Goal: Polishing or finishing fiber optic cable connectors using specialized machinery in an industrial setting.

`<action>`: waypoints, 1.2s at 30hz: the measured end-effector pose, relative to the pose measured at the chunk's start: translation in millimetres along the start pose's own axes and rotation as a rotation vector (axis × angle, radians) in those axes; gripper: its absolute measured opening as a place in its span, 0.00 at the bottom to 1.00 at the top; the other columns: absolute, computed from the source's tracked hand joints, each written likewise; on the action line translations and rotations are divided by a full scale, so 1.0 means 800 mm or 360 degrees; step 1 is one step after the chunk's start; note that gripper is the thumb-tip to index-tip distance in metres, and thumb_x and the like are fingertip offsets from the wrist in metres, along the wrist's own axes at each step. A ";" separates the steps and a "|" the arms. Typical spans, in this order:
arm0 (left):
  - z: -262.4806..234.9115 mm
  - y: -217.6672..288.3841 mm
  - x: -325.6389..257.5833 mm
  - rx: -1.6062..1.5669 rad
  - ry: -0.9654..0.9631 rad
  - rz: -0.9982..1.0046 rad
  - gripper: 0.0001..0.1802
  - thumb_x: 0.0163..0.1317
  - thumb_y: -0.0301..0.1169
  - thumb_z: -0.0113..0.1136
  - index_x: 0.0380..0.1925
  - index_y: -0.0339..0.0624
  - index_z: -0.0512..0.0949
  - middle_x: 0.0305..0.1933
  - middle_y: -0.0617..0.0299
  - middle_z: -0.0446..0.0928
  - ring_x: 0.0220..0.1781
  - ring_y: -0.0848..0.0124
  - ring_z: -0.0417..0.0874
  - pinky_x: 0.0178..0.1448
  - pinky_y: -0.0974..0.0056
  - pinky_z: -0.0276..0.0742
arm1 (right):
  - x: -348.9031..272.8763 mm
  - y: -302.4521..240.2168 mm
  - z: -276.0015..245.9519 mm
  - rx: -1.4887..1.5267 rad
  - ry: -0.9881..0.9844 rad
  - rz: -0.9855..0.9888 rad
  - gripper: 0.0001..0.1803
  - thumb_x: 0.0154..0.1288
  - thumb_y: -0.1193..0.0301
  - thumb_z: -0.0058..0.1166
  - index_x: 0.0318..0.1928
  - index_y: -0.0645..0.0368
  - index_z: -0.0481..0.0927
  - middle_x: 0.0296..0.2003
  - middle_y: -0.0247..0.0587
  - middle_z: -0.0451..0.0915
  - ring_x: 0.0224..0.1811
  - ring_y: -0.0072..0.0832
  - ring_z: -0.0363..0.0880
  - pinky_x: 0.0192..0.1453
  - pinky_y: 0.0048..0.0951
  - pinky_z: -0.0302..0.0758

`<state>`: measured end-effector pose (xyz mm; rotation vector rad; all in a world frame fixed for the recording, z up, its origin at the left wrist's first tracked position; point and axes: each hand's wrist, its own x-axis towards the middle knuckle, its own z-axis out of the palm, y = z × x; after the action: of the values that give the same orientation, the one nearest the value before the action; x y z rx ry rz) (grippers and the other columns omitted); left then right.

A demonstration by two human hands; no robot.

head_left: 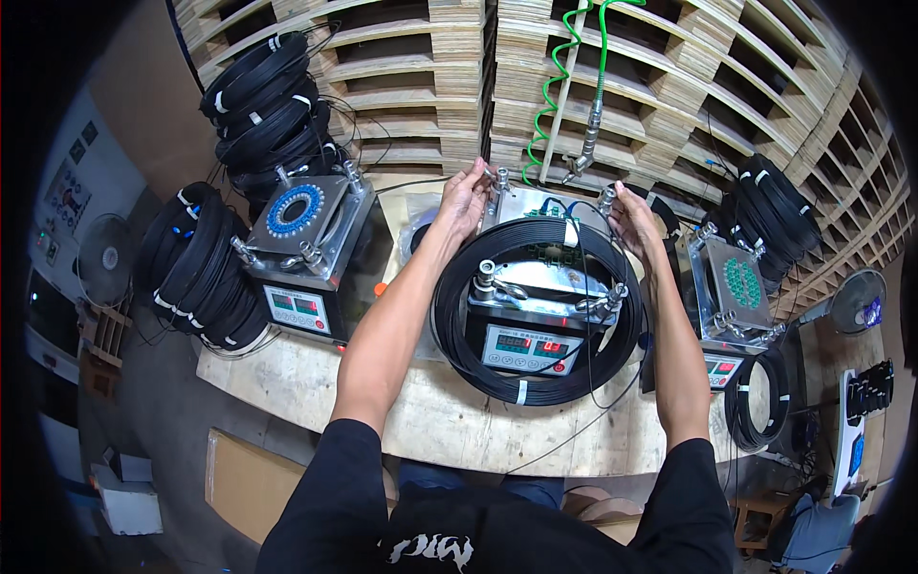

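Looking down from my head camera, I see my black sleeves at the bottom and both bare forearms reaching forward over a pale wooden worktop (430,421). Nearest me on it sits a metal box machine (535,325) with red digital displays on its front, and a large coil of black cable (459,325) lies looped around it. At the machine's far edge, my left hand (466,196) has its fingers pinched narrowly on the far-left metal clamp post (501,179), while my right hand (633,215) closes around the far-right clamp post (605,198). Similar machines stand just left (306,253) and right (734,297). Beyond them are bundled black cable coils (263,105), stacked wooden pallets (421,67) and a coiled green air hose (550,86).
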<state>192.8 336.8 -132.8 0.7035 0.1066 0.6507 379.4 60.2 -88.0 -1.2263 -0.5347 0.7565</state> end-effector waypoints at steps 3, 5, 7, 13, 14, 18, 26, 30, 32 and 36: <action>0.017 0.042 -0.016 0.0774 -0.0063 0.0011 0.23 0.70 0.31 0.61 0.64 0.42 0.74 0.55 0.51 0.82 0.50 0.71 0.83 0.52 0.66 0.79 | 0.002 0.006 0.000 0.0030 -0.0019 -0.0021 0.13 0.74 0.53 0.55 0.39 0.48 0.74 0.32 0.27 0.79 0.33 0.17 0.77 0.34 0.18 0.71; 0.080 0.062 -0.054 0.1476 -0.0029 0.0188 0.25 0.69 0.30 0.61 0.66 0.48 0.74 0.58 0.53 0.81 0.52 0.70 0.82 0.59 0.65 0.76 | -0.004 0.008 -0.025 -0.0048 0.0055 -0.0101 0.14 0.74 0.53 0.55 0.37 0.48 0.73 0.28 0.22 0.70 0.28 0.14 0.68 0.32 0.18 0.65; 0.084 0.093 -0.079 0.1821 -0.0361 0.0659 0.17 0.70 0.39 0.59 0.56 0.55 0.83 0.70 0.55 0.71 0.70 0.55 0.70 0.74 0.54 0.62 | 0.003 0.011 -0.014 -0.0077 0.0045 -0.0141 0.15 0.75 0.53 0.54 0.35 0.48 0.72 0.26 0.21 0.66 0.26 0.13 0.64 0.30 0.19 0.61; 0.132 0.080 -0.265 0.3061 -0.0779 0.0965 0.18 0.63 0.55 0.63 0.46 0.62 0.87 0.80 0.53 0.51 0.78 0.37 0.51 0.78 0.37 0.46 | 0.000 0.009 -0.019 -0.0338 0.0368 -0.0280 0.14 0.77 0.62 0.52 0.54 0.56 0.76 0.33 0.30 0.78 0.29 0.18 0.76 0.33 0.20 0.74; 0.121 0.073 -0.271 0.2808 -0.0762 0.0939 0.17 0.62 0.53 0.65 0.42 0.57 0.86 0.79 0.51 0.52 0.77 0.39 0.51 0.78 0.39 0.47 | -0.005 0.004 -0.020 -0.0359 0.0456 -0.0346 0.17 0.76 0.67 0.52 0.61 0.58 0.74 0.37 0.37 0.82 0.32 0.22 0.80 0.37 0.25 0.79; 0.091 0.066 -0.283 0.2254 -0.0664 0.0777 0.16 0.61 0.44 0.69 0.30 0.42 0.80 0.73 0.46 0.56 0.76 0.44 0.55 0.77 0.46 0.51 | -0.086 -0.010 0.012 -0.1108 0.0785 -0.0973 0.16 0.70 0.74 0.52 0.56 0.62 0.78 0.42 0.46 0.83 0.41 0.27 0.82 0.47 0.28 0.78; 0.075 0.067 -0.278 0.2063 -0.0572 0.0785 0.17 0.68 0.41 0.62 0.28 0.38 0.78 0.67 0.49 0.60 0.71 0.51 0.61 0.76 0.49 0.52 | -0.287 0.019 0.103 -0.1364 0.0871 -0.1037 0.08 0.66 0.82 0.50 0.43 0.63 0.81 0.33 0.38 0.76 0.31 0.23 0.72 0.36 0.24 0.70; 0.067 0.066 -0.273 0.2036 -0.0641 0.0810 0.18 0.70 0.42 0.60 0.29 0.38 0.79 0.67 0.48 0.60 0.70 0.51 0.63 0.76 0.49 0.54 | -0.297 0.034 0.116 -0.1482 0.0760 -0.1034 0.12 0.63 0.82 0.55 0.46 0.62 0.82 0.35 0.43 0.69 0.37 0.33 0.72 0.40 0.31 0.72; 0.061 0.067 -0.271 0.1946 -0.0612 0.0814 0.16 0.71 0.40 0.59 0.31 0.38 0.80 0.66 0.48 0.61 0.68 0.51 0.67 0.75 0.51 0.57 | -0.293 0.035 0.118 -0.1593 0.0794 -0.1091 0.13 0.62 0.81 0.56 0.47 0.61 0.82 0.35 0.43 0.69 0.38 0.35 0.72 0.43 0.34 0.71; 0.072 0.070 -0.282 0.1763 -0.0536 0.0715 0.15 0.71 0.38 0.59 0.32 0.37 0.80 0.64 0.47 0.63 0.65 0.52 0.71 0.75 0.53 0.58 | -0.291 0.040 0.123 -0.1828 0.0842 -0.1120 0.19 0.58 0.75 0.61 0.53 0.53 0.84 0.35 0.43 0.68 0.42 0.38 0.69 0.50 0.37 0.68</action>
<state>0.7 203.6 -80.8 1.9335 -0.0168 0.8778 149.7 -49.4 -85.0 -2.0049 -0.9176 -0.5938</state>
